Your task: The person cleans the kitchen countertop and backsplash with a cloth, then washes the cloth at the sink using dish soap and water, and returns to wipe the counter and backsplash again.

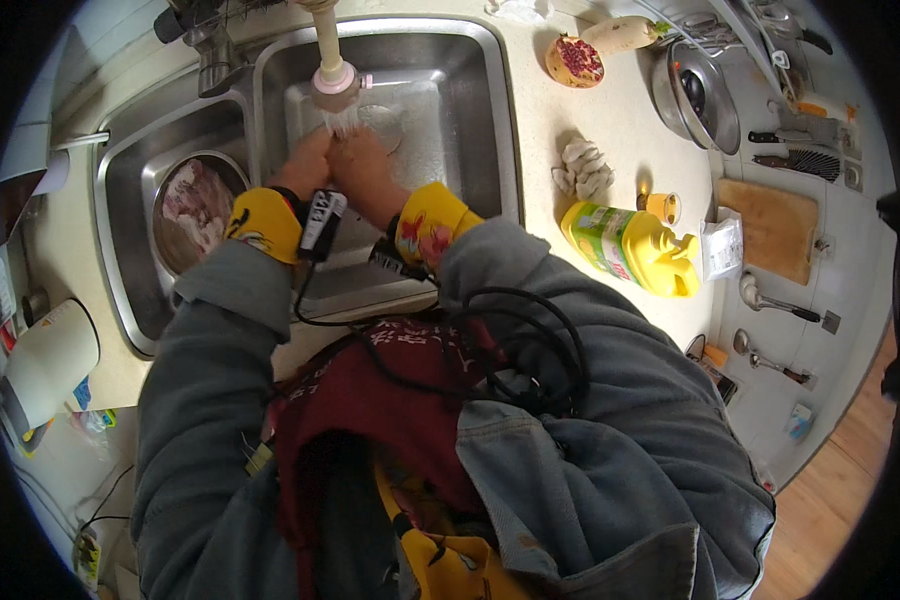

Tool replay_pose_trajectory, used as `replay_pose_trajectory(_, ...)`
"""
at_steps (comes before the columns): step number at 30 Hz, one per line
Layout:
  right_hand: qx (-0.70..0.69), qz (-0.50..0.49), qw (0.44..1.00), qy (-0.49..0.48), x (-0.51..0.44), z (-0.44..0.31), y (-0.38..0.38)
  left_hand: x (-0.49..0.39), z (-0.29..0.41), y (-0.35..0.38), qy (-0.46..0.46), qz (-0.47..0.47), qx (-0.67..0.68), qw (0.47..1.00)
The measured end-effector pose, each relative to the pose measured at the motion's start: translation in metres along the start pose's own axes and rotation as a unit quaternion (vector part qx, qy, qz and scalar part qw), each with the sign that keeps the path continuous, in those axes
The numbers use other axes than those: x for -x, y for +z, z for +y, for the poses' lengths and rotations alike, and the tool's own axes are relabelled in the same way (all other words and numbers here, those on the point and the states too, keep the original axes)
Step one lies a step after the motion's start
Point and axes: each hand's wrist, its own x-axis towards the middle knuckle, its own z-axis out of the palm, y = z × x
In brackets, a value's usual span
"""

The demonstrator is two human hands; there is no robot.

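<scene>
Water runs from the faucet's spray head (335,82) onto my two hands, which touch each other over the right basin of the steel sink (472,135). My left hand (306,163) presses against my right hand (361,166); the spray and blur hide the fingers, so whether anything lies between them cannot be told. In the left basin (131,150), a round metal bowl (166,244) holds a piece of raw meat (199,206). Yellow patterned cuffs cover both wrists, and black cables run from small devices there.
Right of the sink are a crumpled cloth (585,169), a yellow jug (630,247), a cut pomegranate (576,61), a white radish (621,34) and a steel basin (696,97). A wooden cutting board (769,229) and ladles are at the tiled wall. A white cylindrical container (52,360) is at left.
</scene>
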Motion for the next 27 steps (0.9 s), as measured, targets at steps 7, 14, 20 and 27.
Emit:
replay_pose_trajectory(7,-0.245,0.026,0.959,0.140,0.001,-0.013,-0.005,-0.001,-0.037,-0.011,0.068,-0.082,-0.215,0.971)
replay_pose_trajectory(14,-0.238,-0.249,0.939,0.008,-0.029,0.035,-0.020,-0.024,0.025,0.023,-0.281,-0.165,-0.078,0.942)
replay_pose_trajectory(20,-0.869,-0.232,0.377,0.221,-0.003,0.064,-0.005,-0.033,0.029,0.025,-0.442,-0.050,0.512,0.735)
replay_pose_trajectory(27,-0.851,-0.064,0.339,0.396,0.000,-0.003,-0.004,-0.026,0.002,0.040,-0.289,0.293,0.367,0.834)
